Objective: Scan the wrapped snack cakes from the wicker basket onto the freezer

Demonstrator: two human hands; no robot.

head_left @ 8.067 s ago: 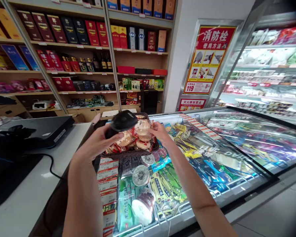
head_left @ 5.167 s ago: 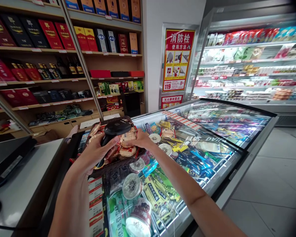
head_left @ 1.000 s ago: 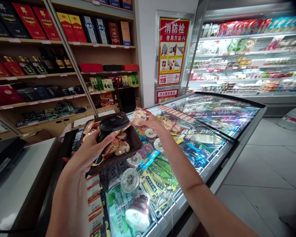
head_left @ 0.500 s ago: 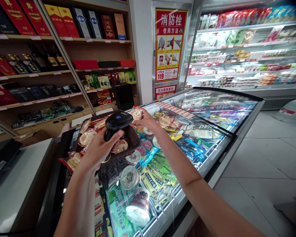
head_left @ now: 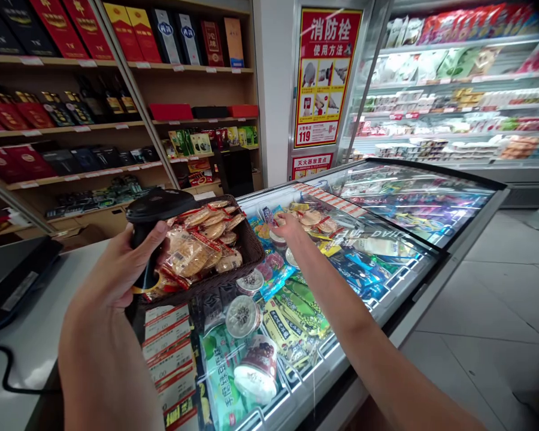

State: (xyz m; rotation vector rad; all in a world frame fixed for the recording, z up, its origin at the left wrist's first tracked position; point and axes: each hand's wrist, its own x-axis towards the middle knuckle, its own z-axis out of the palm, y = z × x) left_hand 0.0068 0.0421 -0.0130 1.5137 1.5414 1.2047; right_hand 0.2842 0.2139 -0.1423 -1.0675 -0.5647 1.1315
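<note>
My left hand (head_left: 112, 269) is closed round the handle of a black barcode scanner (head_left: 150, 236), its head facing right at the left end of the basket. Behind and right of it, a dark brown woven basket (head_left: 251, 245) is heaped with clear, red-edged packets of round crackers (head_left: 188, 254). It rests on the chest freezer. My right hand (head_left: 288, 226) is over the freezer glass, right of the basket. Its fingers are loosely bent and slightly apart, and no packet shows in them. Below it lie lidded ice cream cups (head_left: 242, 316) and wrapped ice creams (head_left: 291, 311).
Price labels (head_left: 168, 347) line the freezer's near left edge. A grey counter (head_left: 22, 371) with a black device (head_left: 13, 269) and cable is at left. Shelves of boxes (head_left: 170, 36) stand behind, a lit chiller (head_left: 453, 114) at right. The freezer has a metal rim (head_left: 458, 257).
My left hand has moved left with the scanner, uncovering the basket. My right hand held a cracker packet by the basket before; it is now farther right and the packet no longer shows.
</note>
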